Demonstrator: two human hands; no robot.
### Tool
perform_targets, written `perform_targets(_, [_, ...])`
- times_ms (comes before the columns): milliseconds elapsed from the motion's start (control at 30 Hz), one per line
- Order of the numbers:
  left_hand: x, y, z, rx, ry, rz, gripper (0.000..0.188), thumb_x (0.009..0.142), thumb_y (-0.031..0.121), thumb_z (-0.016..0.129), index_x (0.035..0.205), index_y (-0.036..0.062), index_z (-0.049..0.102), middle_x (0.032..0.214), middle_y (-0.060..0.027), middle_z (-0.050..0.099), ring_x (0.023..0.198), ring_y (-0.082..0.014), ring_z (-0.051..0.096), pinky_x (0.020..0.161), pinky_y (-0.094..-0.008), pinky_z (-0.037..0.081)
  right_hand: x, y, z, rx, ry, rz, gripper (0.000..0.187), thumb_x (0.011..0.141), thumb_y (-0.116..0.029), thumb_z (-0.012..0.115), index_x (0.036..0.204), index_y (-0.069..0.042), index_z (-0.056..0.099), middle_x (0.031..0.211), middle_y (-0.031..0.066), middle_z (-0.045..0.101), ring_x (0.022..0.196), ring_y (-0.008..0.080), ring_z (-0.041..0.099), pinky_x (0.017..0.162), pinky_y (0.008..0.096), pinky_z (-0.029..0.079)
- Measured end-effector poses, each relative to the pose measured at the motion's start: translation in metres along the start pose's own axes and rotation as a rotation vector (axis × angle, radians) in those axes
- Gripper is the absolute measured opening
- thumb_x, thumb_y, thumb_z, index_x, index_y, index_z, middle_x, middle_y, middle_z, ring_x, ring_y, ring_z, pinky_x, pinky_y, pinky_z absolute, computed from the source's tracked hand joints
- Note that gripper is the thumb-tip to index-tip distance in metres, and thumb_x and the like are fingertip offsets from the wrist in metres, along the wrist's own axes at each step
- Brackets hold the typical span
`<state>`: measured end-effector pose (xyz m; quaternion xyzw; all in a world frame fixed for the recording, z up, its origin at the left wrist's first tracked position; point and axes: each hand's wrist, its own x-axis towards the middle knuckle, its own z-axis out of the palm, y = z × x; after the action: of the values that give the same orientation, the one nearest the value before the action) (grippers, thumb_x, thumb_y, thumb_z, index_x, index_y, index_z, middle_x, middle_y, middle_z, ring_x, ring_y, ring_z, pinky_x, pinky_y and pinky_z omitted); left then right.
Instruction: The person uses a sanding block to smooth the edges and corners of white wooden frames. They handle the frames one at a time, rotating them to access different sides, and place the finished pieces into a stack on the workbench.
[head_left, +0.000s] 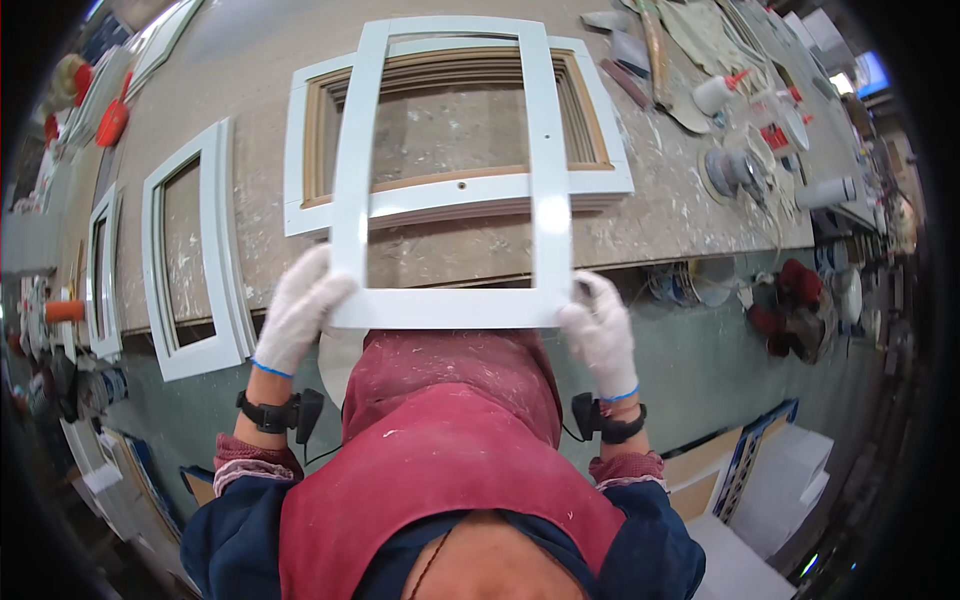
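I hold a white rectangular frame (452,170) up over the workbench, its open middle showing what lies below. My left hand (298,310), in a white glove, grips the frame's near left corner. My right hand (600,330), also gloved, grips the near right corner. Beneath it on the bench (250,70) lies a stack of similar white frames with brown inner edges (590,150). A red apron covers my chest below the frame.
More white frames (215,250) lie on the bench to the left. A sander (738,172), a squeeze bottle (718,92), tools and rags crowd the bench's right end. Buckets and boards stand on the floor under and beside the bench.
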<state>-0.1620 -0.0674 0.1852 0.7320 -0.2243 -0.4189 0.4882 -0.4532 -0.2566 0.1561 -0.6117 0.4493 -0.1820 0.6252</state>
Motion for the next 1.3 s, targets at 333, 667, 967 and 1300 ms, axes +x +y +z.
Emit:
perform_targets(333, [0.018,-0.060,-0.039,-0.478,0.382,0.063,0.028,0.098,0.027,0.056,0.107,0.0008,0.059,0.085,-0.0063,0.064,0.064,-0.0138,0.061,0.047,-0.0233,0.046,-0.008,-0.004,0.023,0.209,-0.191,0.218,0.043,0.089,-0.016,0.062,0.128,0.003,0.053,0.092,0.0050,0.068,0.067,0.0050,0.056,0.058,0.0215,0.048])
perform_targets(667, [0.010,-0.057,-0.022,-0.497,0.537,0.070,0.035,0.099,0.037,0.052,0.104,0.0031,0.058,0.076,-0.0061,0.063,0.056,-0.0122,0.059,0.040,-0.0247,0.045,0.032,-0.003,0.049,0.307,-0.140,0.034,0.048,0.087,-0.020,0.067,0.127,0.002,0.052,0.072,-0.0019,0.059,0.048,0.0021,0.044,0.041,0.0204,0.034])
perform_targets(967, [-0.011,-0.043,0.040,-1.258,0.014,-0.121,0.044,0.096,0.042,0.054,0.111,0.0011,0.051,0.082,-0.0058,0.053,0.075,-0.0231,0.054,0.081,-0.0455,0.051,0.021,-0.004,0.070,0.058,-0.279,0.004,0.046,0.087,-0.022,0.070,0.123,0.002,0.055,0.071,-0.0007,0.059,0.057,0.0039,0.051,0.050,0.0236,0.042])
perform_targets(1300, [0.002,-0.116,-0.044,-1.048,-0.018,0.001,0.042,0.098,0.048,0.048,0.098,0.0075,0.060,0.064,0.0013,0.048,0.052,-0.0142,0.044,0.053,-0.0335,0.043,0.060,0.010,0.074,0.508,0.076,0.032,0.038,0.089,-0.014,0.065,0.121,-0.001,0.048,0.068,-0.0005,0.056,0.040,0.0043,0.042,0.033,0.0221,0.033])
